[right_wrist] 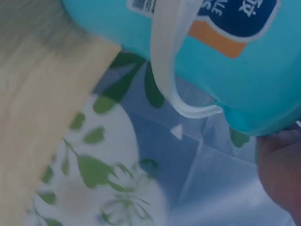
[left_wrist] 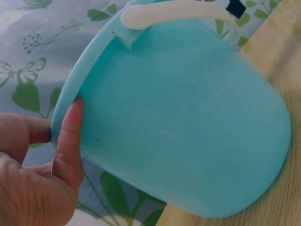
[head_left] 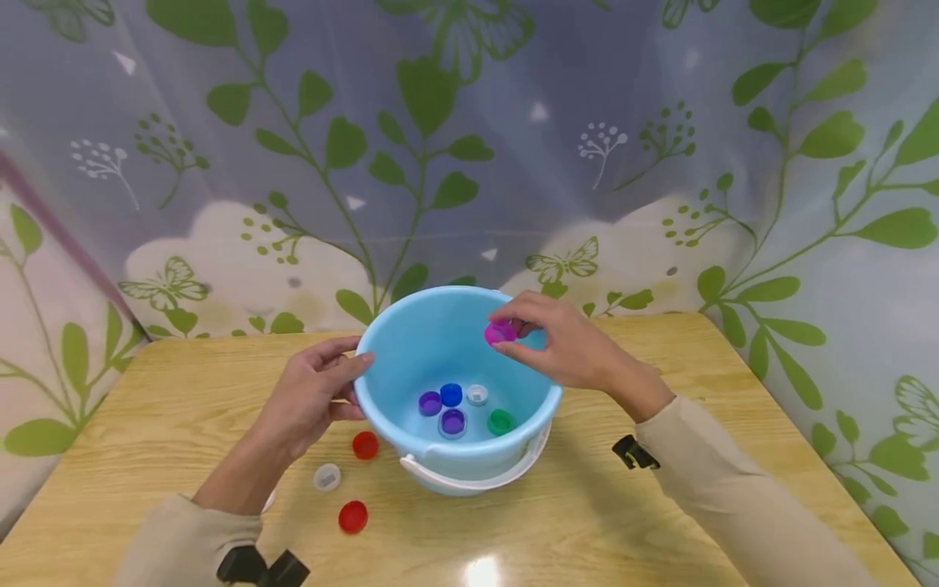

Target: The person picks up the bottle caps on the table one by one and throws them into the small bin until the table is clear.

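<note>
From where I stand, the left forearm covers most of a pale object on the table; only a sliver shows, so I can't say what it is. The right wrist's view cuts the right hand at its border and leaves the pink cap out; a printed label on the light blue bucket is cropped and turned there. The left wrist's view is mostly the bucket's outer wall, so its contents are hidden in it. Inside the bucket, one purple cap has a paler ring round it that is hard to make out.

The left hand grips the rim at the bucket's left, the rim held between thumb and fingers. The right hand reaches in from the right, wrist bent over the rim, pinching the pink cap between thumb and fingertips. That cap hangs within the bucket's mouth, well above the caps on its floor: two purple, a blue cap, a white cap and a green cap, the green one apart from the purple ones.

The white handle hangs down the near side. Left of the bucket lie two red caps and another white one. Wood grain stretches from the bucket's right to the table's right edge; behind, the leaf-patterned cloth meets the far edge.
</note>
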